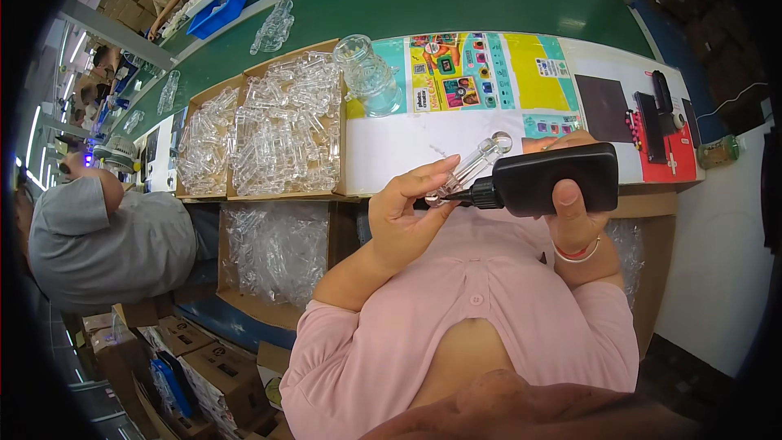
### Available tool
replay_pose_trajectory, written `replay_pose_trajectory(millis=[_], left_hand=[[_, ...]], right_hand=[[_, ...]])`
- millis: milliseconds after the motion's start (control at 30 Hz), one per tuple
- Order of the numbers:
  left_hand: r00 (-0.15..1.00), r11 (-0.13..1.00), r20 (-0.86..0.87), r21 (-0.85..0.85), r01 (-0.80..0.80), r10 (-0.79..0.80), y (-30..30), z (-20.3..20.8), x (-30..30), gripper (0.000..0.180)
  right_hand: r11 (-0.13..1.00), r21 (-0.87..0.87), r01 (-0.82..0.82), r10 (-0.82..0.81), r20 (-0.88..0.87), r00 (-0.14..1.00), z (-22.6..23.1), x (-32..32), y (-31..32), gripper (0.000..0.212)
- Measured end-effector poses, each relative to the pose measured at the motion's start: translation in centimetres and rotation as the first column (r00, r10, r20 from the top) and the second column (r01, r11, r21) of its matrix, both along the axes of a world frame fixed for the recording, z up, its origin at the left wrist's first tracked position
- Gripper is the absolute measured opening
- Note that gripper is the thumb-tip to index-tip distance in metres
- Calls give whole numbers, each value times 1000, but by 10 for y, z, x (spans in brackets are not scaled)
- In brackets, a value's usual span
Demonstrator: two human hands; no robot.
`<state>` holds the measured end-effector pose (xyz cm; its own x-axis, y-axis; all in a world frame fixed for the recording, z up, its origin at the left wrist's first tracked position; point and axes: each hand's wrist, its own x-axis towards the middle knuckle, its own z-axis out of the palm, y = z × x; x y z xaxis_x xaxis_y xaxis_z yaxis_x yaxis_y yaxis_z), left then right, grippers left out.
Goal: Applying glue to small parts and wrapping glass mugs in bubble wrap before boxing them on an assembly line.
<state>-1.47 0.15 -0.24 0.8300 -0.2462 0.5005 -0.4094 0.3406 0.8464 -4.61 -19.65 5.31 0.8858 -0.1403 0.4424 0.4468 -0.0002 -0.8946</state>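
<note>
Between the thumb and fingers of my left hand [407,208] is a clear plastic tube-like part [474,165] with rounded ends, tilted up to the right. My right hand [574,213] grips a black squeeze bottle [558,179], laid on its side. Its narrow dark nozzle points left and meets the lower end of the clear part, close to my left fingertips; whether any liquid comes out cannot be made out. Beyond my hands, a larger clear ringed vessel [371,77] stands on the table beside a cardboard tray [343,126] heaped with small clear plastic pieces [285,122].
Printed colourful sheets [456,73] cover the table, with dark tools [652,126] at the right. A jar [719,151] sits past the right edge. Under the table is a carton of clear plastic pieces [277,248]. A person in grey [114,236] works on the left. Blue bins [224,12] stand far back.
</note>
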Motion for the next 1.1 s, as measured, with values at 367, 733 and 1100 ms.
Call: replay_pose_trajectory(millis=[367,733,1100], left_hand=[[917,908,332,273,-318,221,5,9,3,40],[946,879,273,391,-273,172,10,16,1,40],[846,938,-407,-186,292,-344,13,21,-4,38]], right_hand=[[932,-359,44,41,226,973,17,-1,-12,30],[755,-655,4,365,425,829,23,-20,-11,47],[916,-392,-85,282,479,831,6,-22,-10,44]])
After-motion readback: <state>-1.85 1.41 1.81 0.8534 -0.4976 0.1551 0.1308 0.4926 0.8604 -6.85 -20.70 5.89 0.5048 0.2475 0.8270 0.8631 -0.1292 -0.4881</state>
